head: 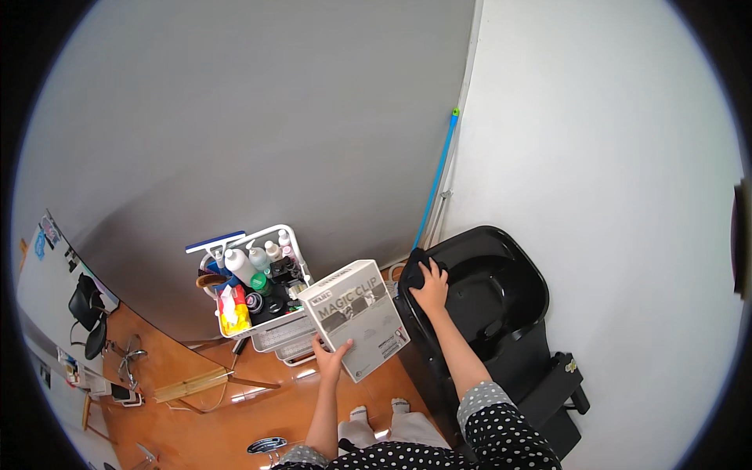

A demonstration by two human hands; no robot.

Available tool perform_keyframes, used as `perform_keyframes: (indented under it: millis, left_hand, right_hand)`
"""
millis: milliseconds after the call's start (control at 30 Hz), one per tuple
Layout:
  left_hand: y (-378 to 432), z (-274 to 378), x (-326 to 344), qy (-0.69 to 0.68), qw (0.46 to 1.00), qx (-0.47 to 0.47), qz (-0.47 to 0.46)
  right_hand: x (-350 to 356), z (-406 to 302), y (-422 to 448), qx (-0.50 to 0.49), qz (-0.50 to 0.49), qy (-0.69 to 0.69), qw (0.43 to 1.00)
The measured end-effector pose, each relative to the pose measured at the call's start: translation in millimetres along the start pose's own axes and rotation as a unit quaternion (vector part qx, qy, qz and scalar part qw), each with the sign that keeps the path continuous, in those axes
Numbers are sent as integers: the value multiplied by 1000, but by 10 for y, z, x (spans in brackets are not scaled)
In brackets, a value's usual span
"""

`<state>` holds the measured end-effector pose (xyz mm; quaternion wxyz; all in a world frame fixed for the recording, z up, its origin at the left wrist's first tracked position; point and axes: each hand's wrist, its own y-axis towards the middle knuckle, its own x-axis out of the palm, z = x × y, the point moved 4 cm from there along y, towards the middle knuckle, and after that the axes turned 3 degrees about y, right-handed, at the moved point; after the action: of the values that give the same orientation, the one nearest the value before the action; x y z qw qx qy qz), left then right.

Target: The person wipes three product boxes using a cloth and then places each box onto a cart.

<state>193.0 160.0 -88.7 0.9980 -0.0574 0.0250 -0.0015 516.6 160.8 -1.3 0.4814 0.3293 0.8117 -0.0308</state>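
Note:
My left hand (330, 357) grips the lower left edge of a Wahl Magic Clip hair clipper box (359, 322), thumb on its printed face. The box is tilted and held above the floor, between the trolley and the basin. On the left rim of a black shampoo basin (483, 288), my right hand (432, 288) has its fingers spread over a bunched black cloth (418, 269). Whether those fingers grip the cloth or only press on it is hard to tell.
A white salon trolley (235, 335) carries bottles, jars and a pack of tissues (234, 310); a blue-edged squeegee (215, 241) lies across its corner. A blue pole (436, 176) leans in the wall corner. At left stand a large mirror (64, 329) and a wooden footrest (194, 385).

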Motion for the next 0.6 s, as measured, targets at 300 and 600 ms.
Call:
perform_keyframes:
  millis: [300, 600]
  left_hand:
    - [-278, 80, 536, -178, 977, -117, 24]
    - [-478, 122, 401, -207, 965, -152, 61]
  right_hand:
    - [738, 720, 42, -54, -245, -172, 953]
    - [317, 395, -312, -178, -95, -41, 979]
